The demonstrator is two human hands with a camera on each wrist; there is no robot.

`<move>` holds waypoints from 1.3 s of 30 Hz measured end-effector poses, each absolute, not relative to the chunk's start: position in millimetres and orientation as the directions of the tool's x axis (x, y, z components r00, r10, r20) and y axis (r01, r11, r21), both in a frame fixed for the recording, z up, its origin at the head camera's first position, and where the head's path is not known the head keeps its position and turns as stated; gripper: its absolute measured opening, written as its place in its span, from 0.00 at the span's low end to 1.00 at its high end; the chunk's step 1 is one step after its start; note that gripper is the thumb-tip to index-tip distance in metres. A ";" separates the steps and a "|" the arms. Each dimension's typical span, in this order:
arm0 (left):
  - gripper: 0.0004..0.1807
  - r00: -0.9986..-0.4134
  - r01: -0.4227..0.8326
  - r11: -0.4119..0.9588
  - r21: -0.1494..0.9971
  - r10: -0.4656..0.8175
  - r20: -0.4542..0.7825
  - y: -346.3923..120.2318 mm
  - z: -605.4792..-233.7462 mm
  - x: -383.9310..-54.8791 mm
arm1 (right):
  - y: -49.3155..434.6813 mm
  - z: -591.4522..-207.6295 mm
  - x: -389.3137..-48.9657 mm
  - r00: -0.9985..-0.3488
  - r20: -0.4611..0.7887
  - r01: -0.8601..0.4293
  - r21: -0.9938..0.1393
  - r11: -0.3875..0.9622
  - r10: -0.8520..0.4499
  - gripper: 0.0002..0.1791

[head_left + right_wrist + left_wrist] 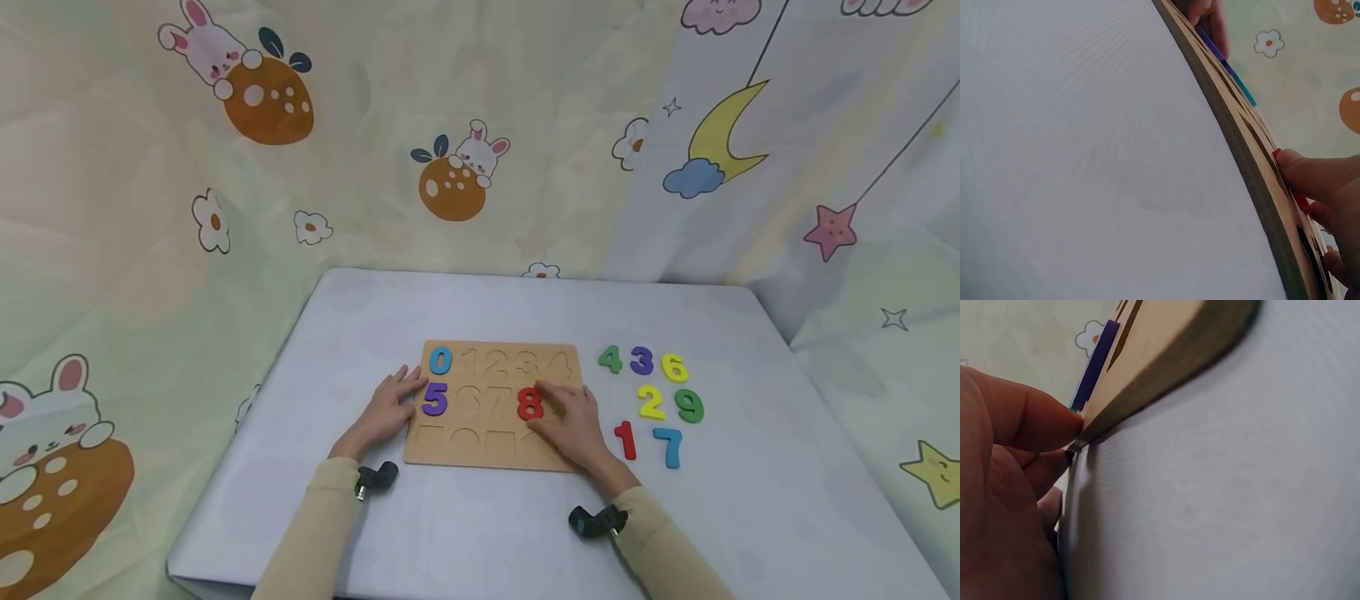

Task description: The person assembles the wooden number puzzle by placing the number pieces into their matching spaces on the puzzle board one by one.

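Observation:
A wooden number board [468,454] lies on the table with recessed number shapes. My right hand [573,421] pinches a red number 8 [530,403] between thumb and fingers, over the middle row's right half. Whether that piece sits down in its recess I cannot tell. At the board's left edge rests my left hand [386,412], its fingers touching the rim beside the purple number 5 [435,399]. Above the 5 is a blue number 0 [440,361], also on the board. In the left wrist view the thumb [1041,415] touches the board's edge.
Loose numbers lie right of the board: green 4 [611,359], purple 3 [642,361], yellow 6 [674,367], yellow 2 [652,402], green 9 [689,406], red 1 [626,440] and blue 7 [667,447]. A white cloth covers the table [480,533]. Patterned fabric hangs behind.

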State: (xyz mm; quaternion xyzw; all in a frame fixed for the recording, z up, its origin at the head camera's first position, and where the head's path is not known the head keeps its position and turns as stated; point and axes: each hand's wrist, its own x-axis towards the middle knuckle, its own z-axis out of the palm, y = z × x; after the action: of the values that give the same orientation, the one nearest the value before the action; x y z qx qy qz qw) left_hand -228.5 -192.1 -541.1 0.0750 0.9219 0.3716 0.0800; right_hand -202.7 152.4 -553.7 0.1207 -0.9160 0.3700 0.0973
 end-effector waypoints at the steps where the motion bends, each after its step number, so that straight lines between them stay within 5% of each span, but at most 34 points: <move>1: 0.35 -0.976 0.087 0.710 0.699 0.202 -0.084 -192.1 -540.4 -229.3 | 152.6 -553.0 -203.1 -0.953 0.265 -0.291 -0.659 0.693 -0.148 0.37; 13: 0.35 -0.973 0.087 0.696 0.712 0.212 -0.089 -193.8 -546.2 -227.9 | 165.4 -538.3 -194.8 -0.988 0.094 -0.152 -0.758 0.635 -0.124 0.36; 30: 0.35 -0.970 0.117 0.710 0.694 0.231 -0.073 -193.4 -540.7 -226.4 | 220.1 -515.4 -187.3 -0.990 0.036 -0.122 -0.729 0.673 -0.139 0.35; 39: 0.34 -0.969 0.113 0.704 0.701 0.233 -0.078 -192.4 -538.4 -224.3 | 246.0 -514.9 -171.6 -0.985 0.104 -0.173 -0.638 0.751 -0.139 0.35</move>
State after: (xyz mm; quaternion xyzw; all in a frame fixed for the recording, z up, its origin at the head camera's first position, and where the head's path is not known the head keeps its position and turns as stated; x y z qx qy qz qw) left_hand -224.3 -192.4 -538.4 0.0940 0.9195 0.3731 0.0808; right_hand -171.6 246.0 -514.9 0.0833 -0.9352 0.3431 0.0251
